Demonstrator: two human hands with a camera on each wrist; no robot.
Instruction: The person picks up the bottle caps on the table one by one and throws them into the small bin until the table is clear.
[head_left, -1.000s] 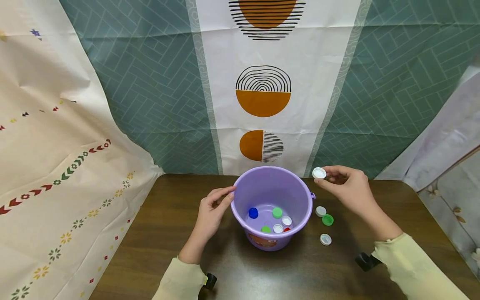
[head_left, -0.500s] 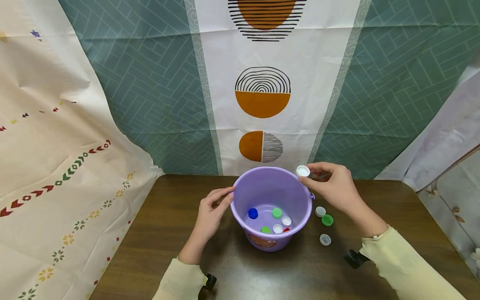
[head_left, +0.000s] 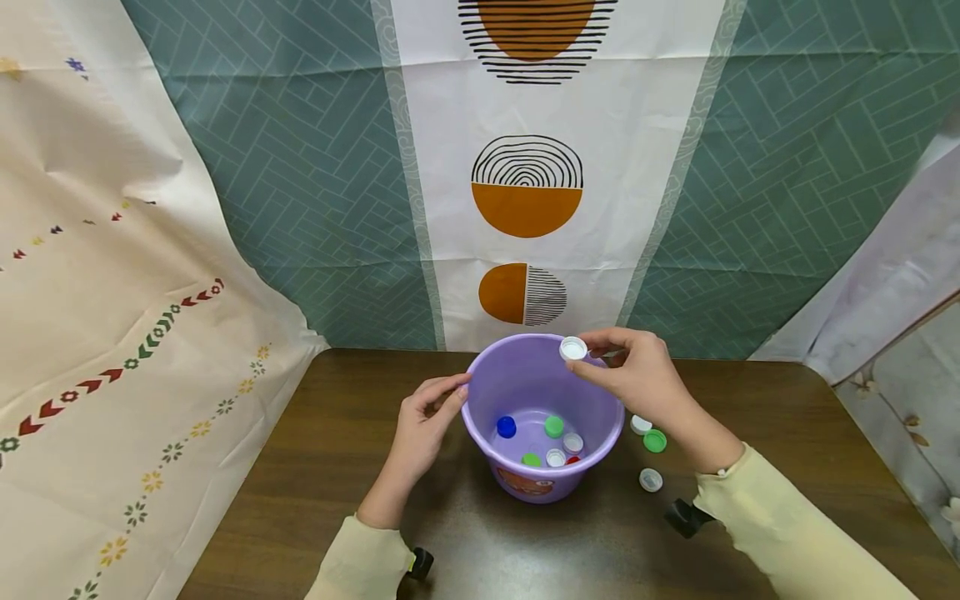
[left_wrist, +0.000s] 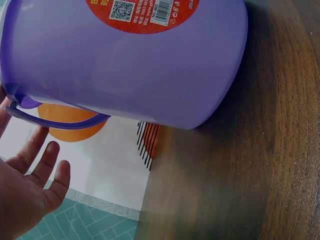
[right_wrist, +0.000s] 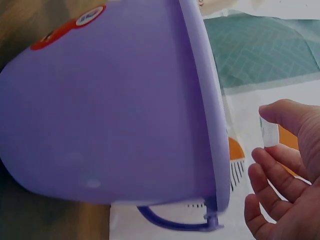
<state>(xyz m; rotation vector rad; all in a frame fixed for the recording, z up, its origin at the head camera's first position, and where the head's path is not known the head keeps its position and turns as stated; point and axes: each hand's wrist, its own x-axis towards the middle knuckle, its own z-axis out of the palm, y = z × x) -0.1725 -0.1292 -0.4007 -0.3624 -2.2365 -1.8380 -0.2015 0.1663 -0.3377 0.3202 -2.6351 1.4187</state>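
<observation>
A purple bucket (head_left: 542, 479) stands upright on the table with several bottle caps on its floor, among them a blue cap (head_left: 506, 427), a green cap (head_left: 553, 427) and a white cap (head_left: 573, 443). My left hand (head_left: 422, 429) pinches the bucket's left rim between thumb and fingers. In the left wrist view its other fingers (left_wrist: 47, 167) spread free below the purple handle (left_wrist: 70, 124). Above the bucket's far right rim, my right hand (head_left: 637, 371) pinches a white bottle cap (head_left: 573, 348), hollow side showing. The right wrist view shows that white cap (right_wrist: 270, 132) between thumb and fingers.
Right of the bucket, a white cap (head_left: 641, 425), a green cap (head_left: 655, 441) and another white cap (head_left: 651, 480) lie on the brown wooden table (head_left: 570, 558). A patterned cloth (head_left: 337, 208) hangs behind the table's back edge.
My right hand has carried the white cap leftward, from right of the bucket to over its far right rim. My left hand keeps its place on the rim.
</observation>
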